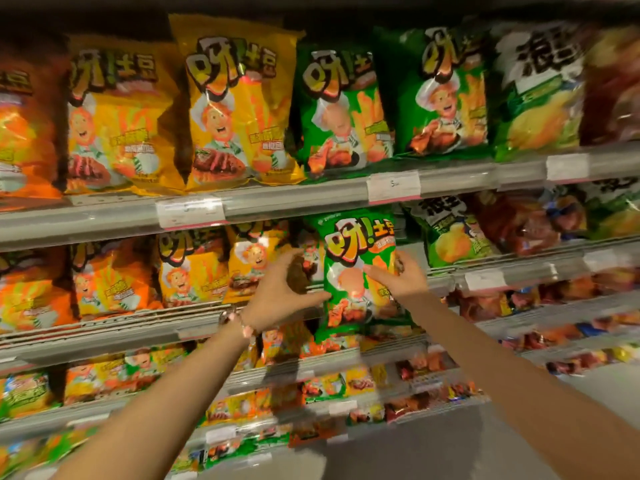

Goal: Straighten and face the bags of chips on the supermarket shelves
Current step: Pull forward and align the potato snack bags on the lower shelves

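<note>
You are holding a green chip bag (360,271) in front of the second shelf rail (519,271), out in the open air. The bag stands tall, its long side going up and down. Its top leans a little to the right. Its front picture faces you, with the big letters near the top.

Your right hand (401,275) grips the bag's right edge, thumb on the front and fingers curled behind. Your left hand (280,292) sits at the bag's left edge. Its thumb touches the lower left side, and its fingers are curved. You cannot tell if those fingers are really squeezing the bag. A bead bracelet (239,322) is on that wrist.

Right of the bag, behind it, there is a gap on the shelf, and past the gap stands a green and white bag (453,233). Left of the bag, yellow bags (252,261) stand close together. Above the bag is the top shelf rail with a white price tag (394,186), and two more green bags (343,109) stand up there. The bag's bottom hangs below the second rail, in front of the small packs (322,386) lower down.
</note>
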Demonstrator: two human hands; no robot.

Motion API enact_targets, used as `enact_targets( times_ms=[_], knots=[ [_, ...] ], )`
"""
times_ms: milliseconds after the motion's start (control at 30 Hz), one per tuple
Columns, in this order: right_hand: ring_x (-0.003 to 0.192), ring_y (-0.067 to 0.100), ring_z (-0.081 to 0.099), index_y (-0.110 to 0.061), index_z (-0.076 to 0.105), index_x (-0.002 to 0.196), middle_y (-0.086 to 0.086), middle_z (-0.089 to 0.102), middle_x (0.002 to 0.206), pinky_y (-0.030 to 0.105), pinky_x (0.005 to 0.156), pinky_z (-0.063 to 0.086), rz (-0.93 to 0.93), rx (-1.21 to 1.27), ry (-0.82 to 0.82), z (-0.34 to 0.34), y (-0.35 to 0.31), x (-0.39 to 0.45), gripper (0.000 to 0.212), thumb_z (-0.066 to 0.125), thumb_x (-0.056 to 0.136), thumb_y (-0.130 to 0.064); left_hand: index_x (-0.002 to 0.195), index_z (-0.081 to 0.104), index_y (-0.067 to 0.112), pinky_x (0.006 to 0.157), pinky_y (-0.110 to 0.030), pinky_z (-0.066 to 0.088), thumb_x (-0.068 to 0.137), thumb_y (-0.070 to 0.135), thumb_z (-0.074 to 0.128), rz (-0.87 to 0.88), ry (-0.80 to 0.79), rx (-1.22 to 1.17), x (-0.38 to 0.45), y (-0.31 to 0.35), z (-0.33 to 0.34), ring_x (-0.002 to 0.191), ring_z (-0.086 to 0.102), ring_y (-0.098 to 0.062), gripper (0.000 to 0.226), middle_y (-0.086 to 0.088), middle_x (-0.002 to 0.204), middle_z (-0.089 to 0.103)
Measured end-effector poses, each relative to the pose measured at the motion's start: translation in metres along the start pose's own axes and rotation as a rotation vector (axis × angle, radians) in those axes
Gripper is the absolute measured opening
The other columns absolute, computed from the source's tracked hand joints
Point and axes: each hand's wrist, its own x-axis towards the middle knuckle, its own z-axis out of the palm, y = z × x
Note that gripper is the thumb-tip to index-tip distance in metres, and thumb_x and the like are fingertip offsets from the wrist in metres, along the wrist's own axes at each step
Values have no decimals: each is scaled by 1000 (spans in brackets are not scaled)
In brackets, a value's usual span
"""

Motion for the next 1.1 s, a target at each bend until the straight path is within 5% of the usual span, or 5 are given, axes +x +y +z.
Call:
enact_targets(
  times_ms=[133,300,433,500,1100],
  knots=[
    [89,7,59,-14,51,114,-4,61,102,15,76,48,-26,-5,103,-29,0,31,50,78,76,-30,132,51,14,100,-43,28,64,73,59,160,158,699,7,-9,15,127,39,-32,91,-13,135,47],
    [98,18,63,-10,42,126,4,63,107,28,79,52,-65,47,155,-31,-6,71,66,78,76,-33,150,-16,27,111,-64,2,71,51,77,-169,64,1050,27,-32,33,144,-17,-36,124,-18,157,-14],
    [84,12,56,-7,45,118,-7,57,91,4,50,39,-130,7,202,-24,-5,94,49,74,81,-19,151,-13,27,110,-68,3,79,1,64,-195,119,1094,37,-40,32,146,-11,-36,108,-18,159,-7],
    [91,17,56,-5,45,118,3,59,99,11,66,42,-125,-16,184,-26,3,103,45,72,82,-14,152,-11,24,109,-68,3,76,-9,58,-204,115,1148,39,-47,32,146,-13,-36,108,-17,159,-9],
    [82,25,54,1,54,91,21,59,87,21,69,36,-4,-193,146,-31,43,120,19,63,90,-16,154,9,21,108,-68,3,72,-10,57,-147,157,1187,35,-50,37,146,-3,-41,99,-22,159,2]
  ],
)
